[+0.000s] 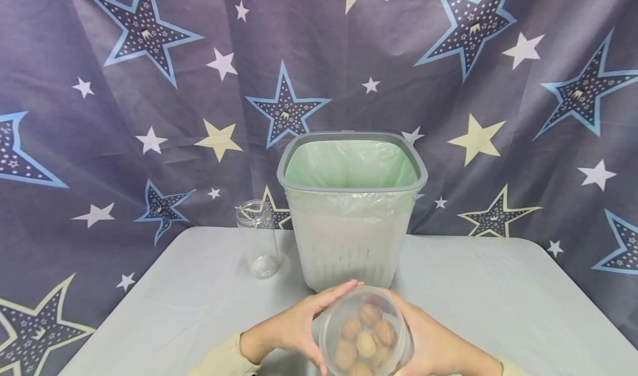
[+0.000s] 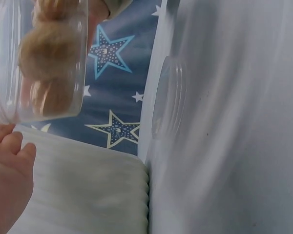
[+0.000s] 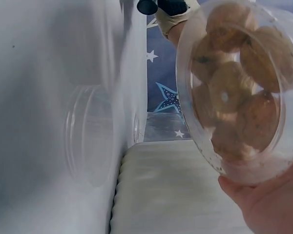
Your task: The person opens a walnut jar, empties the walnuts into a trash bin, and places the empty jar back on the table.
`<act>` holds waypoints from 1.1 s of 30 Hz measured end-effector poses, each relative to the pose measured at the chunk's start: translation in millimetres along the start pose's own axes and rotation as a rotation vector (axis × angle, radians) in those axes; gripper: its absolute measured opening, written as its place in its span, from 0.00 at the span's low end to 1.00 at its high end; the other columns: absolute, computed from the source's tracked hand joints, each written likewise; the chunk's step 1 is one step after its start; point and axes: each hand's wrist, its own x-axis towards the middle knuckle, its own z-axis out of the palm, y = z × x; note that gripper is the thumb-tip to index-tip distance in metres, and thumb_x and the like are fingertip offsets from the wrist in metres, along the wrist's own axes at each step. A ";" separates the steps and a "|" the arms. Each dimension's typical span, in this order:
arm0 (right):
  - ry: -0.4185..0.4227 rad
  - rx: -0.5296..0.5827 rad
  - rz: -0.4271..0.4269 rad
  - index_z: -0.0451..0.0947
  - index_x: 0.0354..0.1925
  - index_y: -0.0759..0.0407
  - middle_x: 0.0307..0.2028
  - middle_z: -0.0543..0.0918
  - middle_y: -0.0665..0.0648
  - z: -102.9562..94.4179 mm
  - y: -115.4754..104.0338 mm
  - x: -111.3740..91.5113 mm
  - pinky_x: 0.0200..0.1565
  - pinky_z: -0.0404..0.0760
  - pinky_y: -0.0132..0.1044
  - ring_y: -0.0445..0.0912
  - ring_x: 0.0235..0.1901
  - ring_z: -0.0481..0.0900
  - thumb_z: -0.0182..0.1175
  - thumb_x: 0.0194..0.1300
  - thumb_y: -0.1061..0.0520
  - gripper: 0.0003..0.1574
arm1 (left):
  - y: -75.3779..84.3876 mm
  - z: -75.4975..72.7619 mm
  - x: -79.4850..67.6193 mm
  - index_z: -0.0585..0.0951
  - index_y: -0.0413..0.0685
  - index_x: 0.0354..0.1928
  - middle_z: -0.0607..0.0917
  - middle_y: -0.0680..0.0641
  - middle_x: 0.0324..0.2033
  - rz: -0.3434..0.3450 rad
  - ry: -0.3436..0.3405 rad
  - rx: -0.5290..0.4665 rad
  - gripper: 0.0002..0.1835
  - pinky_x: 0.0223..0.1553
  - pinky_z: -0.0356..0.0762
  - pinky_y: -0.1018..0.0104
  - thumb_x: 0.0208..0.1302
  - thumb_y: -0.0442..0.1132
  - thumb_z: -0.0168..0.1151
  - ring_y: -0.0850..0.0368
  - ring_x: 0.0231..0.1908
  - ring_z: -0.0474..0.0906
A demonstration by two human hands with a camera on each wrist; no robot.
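Observation:
Between both hands is a clear plastic jar [image 1: 326,337] with several walnuts [image 1: 366,344] inside, tilted so one round end faces the head camera. My left hand [image 1: 294,326] grips its left side, fingers over the far edge and thumb toward the near edge. From the right, my right hand [image 1: 428,337] holds the opposite side, with part of its fingers hidden behind the jar. The walnuts show closely packed through the plastic in the right wrist view. On the table below lies a clear round lid [image 3: 90,141], also visible in the left wrist view.
A bin [image 1: 349,254] with a grey rim and pale green liner stands just beyond the hands. Left of it, a second clear jar [image 1: 259,240] stands upright on the light grey table [image 1: 478,287]. A star-patterned cloth [image 1: 329,44] hangs behind.

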 end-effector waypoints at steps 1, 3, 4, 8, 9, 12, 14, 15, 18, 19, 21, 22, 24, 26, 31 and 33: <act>0.018 -0.023 0.005 0.53 0.69 0.57 0.61 0.70 0.56 0.4 -0.2 -0.1 0.58 0.71 0.37 0.46 0.57 0.72 0.76 0.41 0.44 0.65 | 0.0 0.4 -0.4 0.45 0.37 0.73 0.55 0.40 0.71 -0.014 0.013 -0.011 0.76 0.67 0.58 0.59 0.11 0.23 0.78 0.49 0.69 0.55; 0.049 -0.060 0.011 0.53 0.69 0.57 0.61 0.71 0.55 0.4 0.4 -0.6 0.56 0.72 0.38 0.46 0.56 0.72 0.76 0.39 0.43 0.66 | 0.1 1.0 -1.3 0.46 0.39 0.73 0.56 0.41 0.71 -0.048 0.042 -0.025 0.74 0.67 0.57 0.60 0.15 0.24 0.79 0.49 0.69 0.56; 0.059 -0.061 0.023 0.53 0.70 0.57 0.61 0.70 0.55 0.3 0.7 -0.9 0.56 0.73 0.39 0.46 0.56 0.72 0.76 0.38 0.43 0.66 | 0.1 1.4 -1.5 0.46 0.40 0.73 0.57 0.41 0.71 -0.065 0.057 -0.029 0.73 0.67 0.57 0.61 0.17 0.25 0.79 0.49 0.69 0.56; 0.101 -0.080 0.069 0.53 0.70 0.56 0.60 0.72 0.55 -0.9 3.1 -2.2 0.54 0.74 0.39 0.46 0.56 0.73 0.77 0.34 0.43 0.69 | -0.3 2.8 -2.2 0.48 0.41 0.73 0.59 0.41 0.70 -0.107 0.116 -0.034 0.67 0.67 0.57 0.61 0.29 0.33 0.81 0.50 0.68 0.57; 0.108 -0.083 0.086 0.53 0.70 0.55 0.60 0.72 0.54 -0.8 3.5 -2.2 0.54 0.73 0.38 0.46 0.55 0.73 0.77 0.33 0.44 0.69 | -0.5 3.4 -2.3 0.48 0.41 0.73 0.59 0.41 0.70 -0.115 0.131 -0.035 0.66 0.67 0.57 0.61 0.32 0.37 0.81 0.50 0.68 0.57; 0.148 -0.104 0.121 0.54 0.69 0.54 0.58 0.73 0.53 0.2 4.2 -2.2 0.54 0.73 0.37 0.45 0.54 0.74 0.78 0.32 0.45 0.69 | -1.0 5.9 -2.7 0.48 0.41 0.73 0.60 0.40 0.69 -0.142 0.179 -0.038 0.64 0.66 0.59 0.61 0.35 0.40 0.80 0.50 0.67 0.59; 0.172 -0.105 0.139 0.54 0.69 0.53 0.58 0.73 0.53 1.4 4.3 -2.1 0.55 0.73 0.37 0.45 0.54 0.74 0.79 0.31 0.45 0.69 | -1.1 8.0 -2.7 0.49 0.41 0.73 0.60 0.40 0.69 -0.168 0.214 -0.038 0.64 0.65 0.59 0.62 0.34 0.36 0.80 0.51 0.67 0.60; 0.184 -0.113 0.141 0.54 0.69 0.53 0.58 0.73 0.54 2.0 4.6 -2.2 0.55 0.72 0.37 0.45 0.54 0.74 0.79 0.31 0.45 0.69 | -1.2 9.0 -2.6 0.49 0.41 0.73 0.61 0.39 0.69 -0.178 0.229 -0.034 0.63 0.65 0.60 0.62 0.35 0.37 0.80 0.51 0.67 0.60; 0.221 -0.134 0.144 0.54 0.69 0.53 0.59 0.73 0.55 4.5 5.2 -2.7 0.55 0.72 0.37 0.46 0.54 0.74 0.79 0.32 0.45 0.70 | -0.6 12.3 -1.7 0.50 0.40 0.73 0.62 0.38 0.68 -0.217 0.277 -0.061 0.62 0.65 0.60 0.63 0.35 0.37 0.80 0.51 0.66 0.62; 0.239 -0.145 0.147 0.54 0.69 0.53 0.59 0.72 0.55 5.7 5.2 -2.6 0.54 0.73 0.37 0.46 0.54 0.73 0.80 0.31 0.45 0.70 | -0.3 13.3 -1.1 0.50 0.40 0.72 0.62 0.38 0.68 -0.224 0.294 -0.068 0.62 0.65 0.60 0.63 0.37 0.41 0.80 0.50 0.66 0.62; 0.278 -0.176 0.138 0.54 0.69 0.54 0.59 0.72 0.55 8.2 5.6 -1.9 0.54 0.73 0.37 0.47 0.54 0.73 0.80 0.31 0.45 0.71 | 1.0 15.2 0.3 0.49 0.38 0.72 0.62 0.38 0.68 -0.259 0.321 -0.088 0.62 0.65 0.58 0.64 0.39 0.50 0.78 0.50 0.66 0.62; 0.299 -0.185 0.136 0.54 0.69 0.54 0.58 0.72 0.55 9.6 5.8 -1.6 0.54 0.73 0.36 0.47 0.54 0.73 0.81 0.30 0.45 0.71 | 1.8 16.2 1.2 0.49 0.38 0.72 0.61 0.39 0.68 -0.276 0.336 -0.104 0.63 0.66 0.57 0.65 0.39 0.52 0.78 0.50 0.66 0.61; 0.331 -0.192 0.148 0.53 0.69 0.53 0.59 0.72 0.55 12.5 4.5 -0.7 0.54 0.73 0.37 0.48 0.54 0.73 0.81 0.30 0.45 0.72 | 1.9 18.2 2.5 0.48 0.37 0.72 0.59 0.39 0.69 -0.285 0.359 -0.116 0.64 0.66 0.54 0.67 0.40 0.57 0.75 0.50 0.67 0.59; 0.356 -0.199 0.168 0.52 0.70 0.53 0.59 0.71 0.55 15.0 3.3 -0.1 0.54 0.74 0.39 0.49 0.54 0.73 0.81 0.30 0.45 0.72 | 2.5 20.6 3.6 0.48 0.36 0.72 0.56 0.38 0.70 -0.290 0.388 -0.121 0.63 0.66 0.53 0.68 0.42 0.58 0.74 0.49 0.68 0.56; 0.390 -0.204 0.218 0.48 0.71 0.52 0.62 0.67 0.59 20.0 1.9 0.4 0.51 0.75 0.55 0.56 0.56 0.71 0.80 0.33 0.45 0.74 | 4.9 27.9 6.4 0.48 0.36 0.72 0.55 0.38 0.70 -0.326 0.462 -0.116 0.61 0.64 0.55 0.72 0.44 0.51 0.76 0.46 0.68 0.55; 0.403 -0.199 0.221 0.47 0.72 0.53 0.63 0.65 0.60 21.5 1.9 0.6 0.48 0.74 0.62 0.59 0.57 0.70 0.80 0.34 0.44 0.74 | 7.0 30.2 7.9 0.47 0.37 0.72 0.55 0.39 0.71 -0.366 0.477 -0.129 0.61 0.64 0.56 0.71 0.44 0.50 0.76 0.45 0.69 0.54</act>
